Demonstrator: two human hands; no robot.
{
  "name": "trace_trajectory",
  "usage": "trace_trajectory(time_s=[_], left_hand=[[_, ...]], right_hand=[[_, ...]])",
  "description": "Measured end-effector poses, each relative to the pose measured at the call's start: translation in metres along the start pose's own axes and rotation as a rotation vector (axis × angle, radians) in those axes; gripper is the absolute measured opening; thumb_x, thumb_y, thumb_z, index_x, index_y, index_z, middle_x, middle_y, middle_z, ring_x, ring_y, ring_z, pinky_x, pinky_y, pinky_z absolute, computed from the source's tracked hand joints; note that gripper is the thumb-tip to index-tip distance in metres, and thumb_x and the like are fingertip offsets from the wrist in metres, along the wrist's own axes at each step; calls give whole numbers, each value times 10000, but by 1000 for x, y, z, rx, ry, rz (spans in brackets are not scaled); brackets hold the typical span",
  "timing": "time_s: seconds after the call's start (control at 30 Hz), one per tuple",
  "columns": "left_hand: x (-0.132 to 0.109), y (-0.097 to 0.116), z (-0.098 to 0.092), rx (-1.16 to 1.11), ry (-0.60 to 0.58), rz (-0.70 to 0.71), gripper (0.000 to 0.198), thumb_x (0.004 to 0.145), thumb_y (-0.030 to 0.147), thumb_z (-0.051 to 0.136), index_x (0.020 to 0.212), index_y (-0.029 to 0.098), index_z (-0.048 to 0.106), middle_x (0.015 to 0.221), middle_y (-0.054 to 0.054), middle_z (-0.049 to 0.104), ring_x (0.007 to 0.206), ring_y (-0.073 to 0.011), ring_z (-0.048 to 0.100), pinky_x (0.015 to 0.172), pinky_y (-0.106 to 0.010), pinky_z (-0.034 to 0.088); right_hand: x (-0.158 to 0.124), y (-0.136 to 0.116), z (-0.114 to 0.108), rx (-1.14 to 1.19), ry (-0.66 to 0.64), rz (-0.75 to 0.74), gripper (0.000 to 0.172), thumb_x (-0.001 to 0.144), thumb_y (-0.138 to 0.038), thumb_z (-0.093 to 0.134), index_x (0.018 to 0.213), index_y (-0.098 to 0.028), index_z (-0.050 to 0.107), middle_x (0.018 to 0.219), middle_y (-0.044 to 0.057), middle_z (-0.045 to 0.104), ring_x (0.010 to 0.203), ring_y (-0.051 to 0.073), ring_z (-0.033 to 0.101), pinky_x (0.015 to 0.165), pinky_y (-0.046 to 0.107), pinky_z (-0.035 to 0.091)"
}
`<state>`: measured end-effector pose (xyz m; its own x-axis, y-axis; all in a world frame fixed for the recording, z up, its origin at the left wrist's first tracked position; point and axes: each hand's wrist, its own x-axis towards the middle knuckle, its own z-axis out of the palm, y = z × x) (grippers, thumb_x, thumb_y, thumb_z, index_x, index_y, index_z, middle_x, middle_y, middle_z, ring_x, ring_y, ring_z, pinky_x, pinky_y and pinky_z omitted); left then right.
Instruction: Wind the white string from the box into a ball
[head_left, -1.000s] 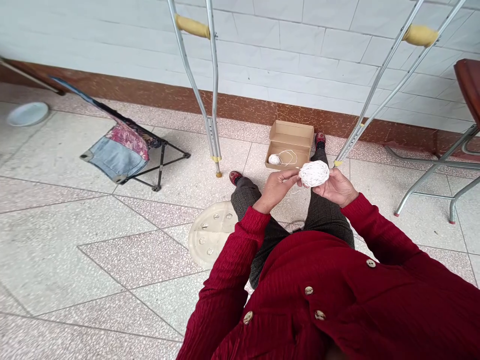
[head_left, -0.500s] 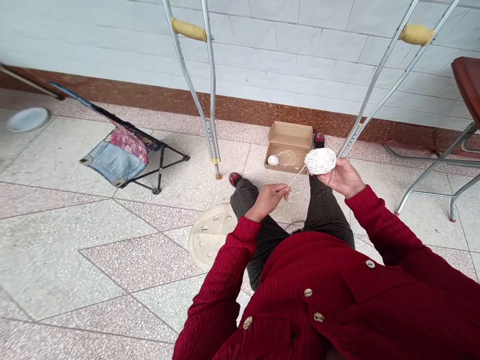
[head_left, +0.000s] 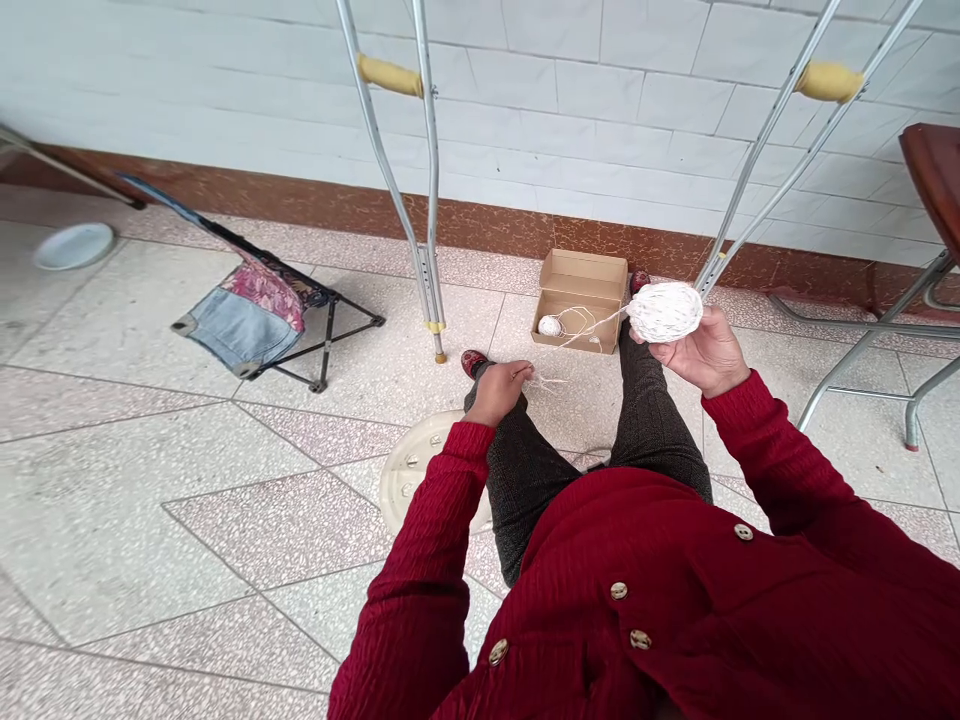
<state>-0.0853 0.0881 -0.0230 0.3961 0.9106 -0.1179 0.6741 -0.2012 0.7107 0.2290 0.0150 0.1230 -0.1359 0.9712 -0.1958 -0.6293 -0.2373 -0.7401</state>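
We look down at a speckled terrazzo floor (head_left: 142, 520) that meets a white tiled wall (head_left: 570, 90), with a brown tiled skirting (head_left: 480, 225) along its foot. One aluminium crutch (head_left: 429, 200) stands ahead of us with its rubber tip on the floor, and a second crutch (head_left: 754, 170) slants up on our right. Off to the left sits a low folding stool (head_left: 244, 330) with a denim and floral cloth seat, and a white plate (head_left: 73, 246) lies beyond it. To the right stands a metal-legged chair (head_left: 934, 170) with a dark red seat.

Our red ribbed cardigan (head_left: 570, 560) and dark trousers (head_left: 652, 410) fill the lower frame, and a pale round lid (head_left: 412, 470) lies partly under our left forearm. Our red shoes (head_left: 474, 362) rest on the floor, one just beside an open cardboard box (head_left: 581, 280). In the box lie a small ball of white string (head_left: 550, 325) and some loose loops.

Our right hand (head_left: 709, 352) is raised and curled, grasping a large ball of white twine (head_left: 664, 312) above the right knee. A thin strand runs from that ball down into the box. Our left hand (head_left: 499, 390) is curled low over the left knee, with short string ends just past it; we cannot tell whether it grips them.
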Motion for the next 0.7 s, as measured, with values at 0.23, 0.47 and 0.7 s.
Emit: trace_trajectory(time_s=[0.23,0.47,0.7], left_hand=[[18,49,3,-231,129,148,408,884,303,618,1268,172,657,1306,-111,677,1219,-251,618,1103,-402,436],[8,126,22,-590,-7,294,301,910,399,611,1031,146,722,1015,-83,759,1011,-225,689,971,-355,512],[-13,105,18,-387,-54,256,399,994,369,428,733,165,652,732,-14,681,727,-153,611,781,-275,459]], right_hand=[[2,23,7,17,-50,120,400,768,-304,678,1154,-219,617,1080,53,722,872,193,686,609,269,584],[16,34,8,-33,-158,103,314,796,-239,679,1108,-205,656,998,38,740,757,144,666,605,233,593],[12,27,2,-140,-86,94,354,804,-228,724,1154,-193,690,1028,43,741,807,140,675,634,218,617]])
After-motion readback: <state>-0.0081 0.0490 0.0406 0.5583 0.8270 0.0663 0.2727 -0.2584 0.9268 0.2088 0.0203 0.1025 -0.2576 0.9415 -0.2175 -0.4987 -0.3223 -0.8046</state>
